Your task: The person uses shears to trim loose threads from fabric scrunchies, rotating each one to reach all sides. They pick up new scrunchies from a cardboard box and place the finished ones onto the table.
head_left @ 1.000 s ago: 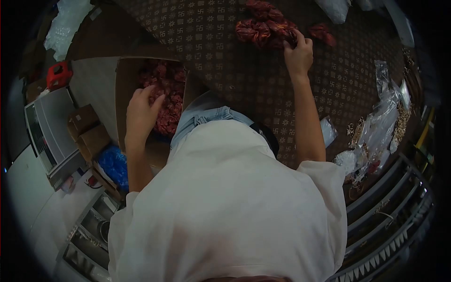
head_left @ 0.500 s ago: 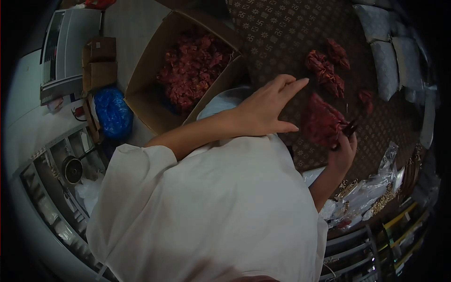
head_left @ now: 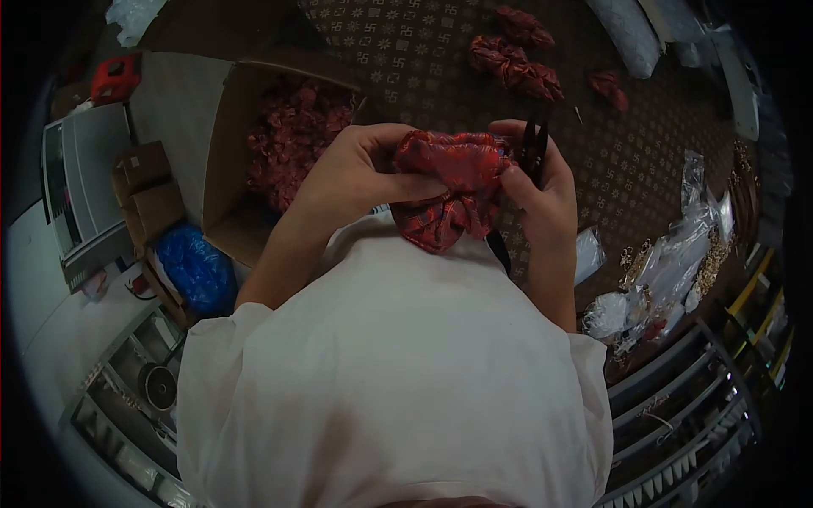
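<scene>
A red brocade pouch (head_left: 453, 169) with gathered folds is held up in front of my chest, between both hands. My left hand (head_left: 364, 173) pinches its left side, thumb on the near face. On the other side, my right hand (head_left: 542, 190) grips the pouch's right edge with thumb and fingers. A black two-pointed tool (head_left: 533, 148), perhaps pliers or scissors, is also lodged in that hand; its points stick up past the fingers. Beyond the hands, several crumpled red fabric pieces (head_left: 512, 68) lie on the brown patterned cloth (head_left: 406, 51).
To the left stands an open cardboard box (head_left: 222, 161) full of similar red pieces (head_left: 296, 135). A blue plastic bag (head_left: 196, 267) sits beside it. At right are clear plastic packets (head_left: 669, 262) with gold-coloured chains (head_left: 716, 262), and a grey rack (head_left: 677, 389) nearer me.
My left hand has gone from open and empty to gripping the pouch. My right hand has brought the pouch and black tool leftward to my chest. The view has shifted.
</scene>
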`<action>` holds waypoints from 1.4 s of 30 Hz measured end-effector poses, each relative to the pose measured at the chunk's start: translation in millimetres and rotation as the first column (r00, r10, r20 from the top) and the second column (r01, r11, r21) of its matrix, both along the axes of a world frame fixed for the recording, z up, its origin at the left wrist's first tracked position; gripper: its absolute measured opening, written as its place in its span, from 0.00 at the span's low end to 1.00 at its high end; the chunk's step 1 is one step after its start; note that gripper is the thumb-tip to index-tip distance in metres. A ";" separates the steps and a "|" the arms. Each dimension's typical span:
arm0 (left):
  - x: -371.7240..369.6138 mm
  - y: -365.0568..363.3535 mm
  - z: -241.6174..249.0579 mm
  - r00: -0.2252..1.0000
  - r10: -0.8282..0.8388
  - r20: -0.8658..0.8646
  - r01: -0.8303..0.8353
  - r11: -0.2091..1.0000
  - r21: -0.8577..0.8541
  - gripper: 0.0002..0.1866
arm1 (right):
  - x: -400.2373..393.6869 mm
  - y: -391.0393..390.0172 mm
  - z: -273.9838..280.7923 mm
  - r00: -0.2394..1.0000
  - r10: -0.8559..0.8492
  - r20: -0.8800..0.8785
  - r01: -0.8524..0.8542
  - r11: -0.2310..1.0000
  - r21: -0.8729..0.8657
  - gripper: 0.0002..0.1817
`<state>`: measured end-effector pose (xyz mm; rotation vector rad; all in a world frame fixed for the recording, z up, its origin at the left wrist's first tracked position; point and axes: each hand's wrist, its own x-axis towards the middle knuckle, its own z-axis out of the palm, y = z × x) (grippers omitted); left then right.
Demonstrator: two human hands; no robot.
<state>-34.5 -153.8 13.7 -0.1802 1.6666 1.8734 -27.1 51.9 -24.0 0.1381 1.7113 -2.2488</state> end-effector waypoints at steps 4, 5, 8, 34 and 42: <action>8.0 3.7 2.2 0.995 0.103 -0.001 -0.103 0.994 0.024 0.13 | 11.8 8.0 -6.9 0.994 -0.075 0.076 0.080 0.995 -0.060 0.15; 9.2 3.8 2.2 0.987 0.153 -0.047 -0.150 0.987 0.049 0.11 | 13.8 12.1 -13.5 0.990 -0.084 0.113 0.097 0.988 -0.119 0.15; 13.5 5.1 0.2 0.967 0.162 -0.195 -0.159 0.987 0.032 0.10 | 19.1 3.3 -9.2 0.985 -0.145 0.098 0.152 0.986 -0.074 0.15; 24.8 17.3 20.9 0.977 -0.011 -0.214 -0.011 0.995 -0.102 0.08 | 43.3 4.6 20.9 0.925 -0.376 -0.049 0.377 0.926 0.010 0.05; 16.9 22.6 24.3 0.978 -0.132 -0.161 0.120 0.989 -0.084 0.07 | 35.0 17.1 22.3 0.981 0.118 -0.151 -0.121 0.993 -0.008 0.05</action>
